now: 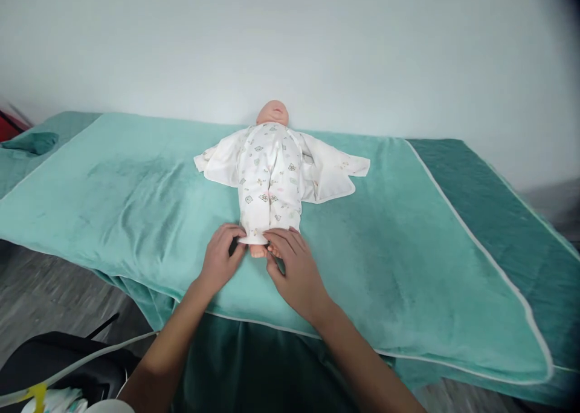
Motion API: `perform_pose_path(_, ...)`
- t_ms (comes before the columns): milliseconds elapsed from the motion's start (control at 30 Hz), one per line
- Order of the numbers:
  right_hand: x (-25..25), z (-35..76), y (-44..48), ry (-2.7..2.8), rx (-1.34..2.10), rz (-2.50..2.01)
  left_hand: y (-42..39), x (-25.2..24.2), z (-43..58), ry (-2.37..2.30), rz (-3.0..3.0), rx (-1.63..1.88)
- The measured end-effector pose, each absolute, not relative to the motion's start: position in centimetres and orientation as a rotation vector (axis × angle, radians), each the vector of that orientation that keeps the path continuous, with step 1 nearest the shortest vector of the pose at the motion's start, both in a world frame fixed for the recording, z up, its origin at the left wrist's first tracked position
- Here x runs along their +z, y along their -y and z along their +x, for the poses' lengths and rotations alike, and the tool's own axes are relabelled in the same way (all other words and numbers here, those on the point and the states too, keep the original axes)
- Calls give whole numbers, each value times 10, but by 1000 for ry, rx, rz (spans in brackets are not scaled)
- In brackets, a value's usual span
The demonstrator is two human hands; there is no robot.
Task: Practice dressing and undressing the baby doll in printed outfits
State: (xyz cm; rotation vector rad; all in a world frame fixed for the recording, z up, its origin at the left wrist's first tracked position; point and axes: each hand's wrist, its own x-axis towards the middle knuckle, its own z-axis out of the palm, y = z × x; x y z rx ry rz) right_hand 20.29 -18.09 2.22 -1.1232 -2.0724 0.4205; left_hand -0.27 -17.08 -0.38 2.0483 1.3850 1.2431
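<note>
A baby doll [273, 112] lies on its back, its head toward the wall. It wears white printed trousers [254, 186] pulled high over the body, and a white jacket [328, 165] spreads open to both sides. My left hand [223, 253] pinches the left edge of one trouser cuff [254, 239]. With my right hand [292, 268] I hold that cuff's other edge, between the doll's feet, fingers bent over the second leg. A bare foot [258, 251] shows below the cuff; the other foot is partly behind my right fingers.
A light green blanket [399, 268] with white piping covers the table over a darker green cloth [489, 189]. The wall [290, 44] stands right behind. At lower left are a black chair [58, 358] and a pale tube [104, 349] with yellow tape.
</note>
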Motion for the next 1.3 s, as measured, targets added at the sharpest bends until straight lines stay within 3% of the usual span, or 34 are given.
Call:
perform_pose_path(300,39,174,179,2064,329,-1298,175,-17,7,-1082,1713,1629)
perform_pose_path(433,35,173,177,2033,262,-1186,182,-23,3,-1184,1640,1666)
perform_pose_path(667,24,209,188,1928,364,-993,193,-15,-7,-1362,1908,1489)
perform_pose_path(833,-5,235,183,1756,361,-1225,193,-2,3,-1336,2186,1534)
perform_pose_path(1033,-12,231,164,1815,332,-1359,186,18,28,-1334,2633,1073)
perform_pose_path(1133,-5,234,159,1736,565,-1224,181,21,36,-1443,2650,880)
perform_pose_path(1300,-5,248,162,1542,941,-959,175,23,47,-1473,2649,849)
